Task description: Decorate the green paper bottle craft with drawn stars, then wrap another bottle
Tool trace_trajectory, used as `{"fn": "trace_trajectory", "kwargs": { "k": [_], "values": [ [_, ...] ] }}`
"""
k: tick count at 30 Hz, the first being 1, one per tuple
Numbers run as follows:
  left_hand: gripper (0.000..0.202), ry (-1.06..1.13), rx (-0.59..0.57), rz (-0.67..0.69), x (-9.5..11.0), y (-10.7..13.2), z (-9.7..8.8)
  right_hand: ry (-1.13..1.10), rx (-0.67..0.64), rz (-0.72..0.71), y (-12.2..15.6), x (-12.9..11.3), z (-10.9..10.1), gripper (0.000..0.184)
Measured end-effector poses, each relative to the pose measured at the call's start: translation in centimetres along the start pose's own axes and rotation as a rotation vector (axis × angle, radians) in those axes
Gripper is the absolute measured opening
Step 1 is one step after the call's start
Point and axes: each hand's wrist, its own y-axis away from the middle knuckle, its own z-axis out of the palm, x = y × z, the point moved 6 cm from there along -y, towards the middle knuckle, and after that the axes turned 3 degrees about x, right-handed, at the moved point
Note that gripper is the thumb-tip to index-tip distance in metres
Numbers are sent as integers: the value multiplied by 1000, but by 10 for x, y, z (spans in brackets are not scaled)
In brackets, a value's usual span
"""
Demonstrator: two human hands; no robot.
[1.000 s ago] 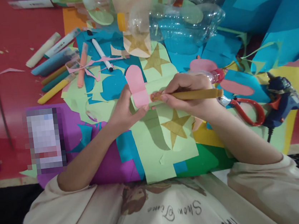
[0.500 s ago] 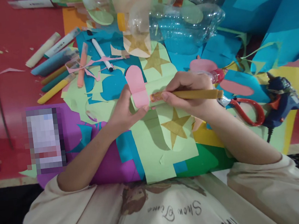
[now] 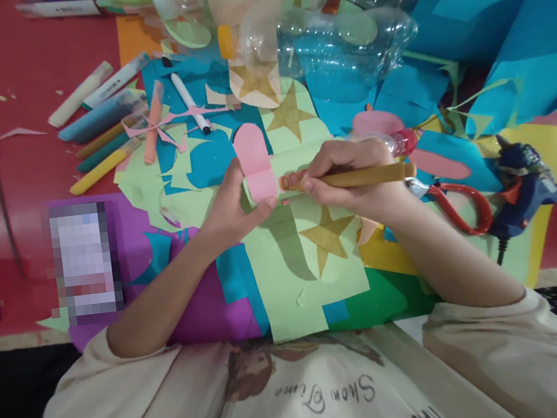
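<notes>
My left hand (image 3: 233, 207) is closed on a pink rounded paper piece (image 3: 255, 154), thumb at its lower edge and fingers partly hidden behind. Directly beside the pink piece is a light green paper strip (image 3: 298, 160). My right hand (image 3: 358, 159) grips a brown marker (image 3: 375, 175) in a pencil hold, its tip on the green strip. Small brownish-orange rounded marks (image 3: 290, 181) show at the tip. Below both hands, a larger light green sheet (image 3: 287, 288) bears a brown star (image 3: 328, 237).
Several markers (image 3: 102, 122) lie at the left, near a blurred phone (image 3: 85, 258). Clear plastic bottles (image 3: 319, 40) lie at the back. Red-handled scissors (image 3: 480, 209) and a blue glue gun (image 3: 523, 198) are on the right, among coloured paper scraps.
My right hand and the marker tip have shifted very slightly, and the rounded marks at the tip show more clearly. My left hand keeps its place.
</notes>
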Motion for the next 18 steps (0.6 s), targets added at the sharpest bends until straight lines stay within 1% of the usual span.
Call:
{"fn": "trace_trajectory", "kwargs": {
  "k": [5, 10, 14, 18],
  "values": [
    [58, 18, -10, -7, -1, 0, 0, 22, 69, -93, -1, -1, -3, 26],
    [58, 33, -12, -21, -1, 0, 0, 55, 132, -128, 0, -2, -5, 24],
    [57, 26, -15, -16, 0, 0, 0, 48, 121, -141, 1, -2, -5, 23],
    [56, 18, -13, -9, 0, 0, 0, 19, 84, -122, 0, -3, -4, 24]
  ]
}}
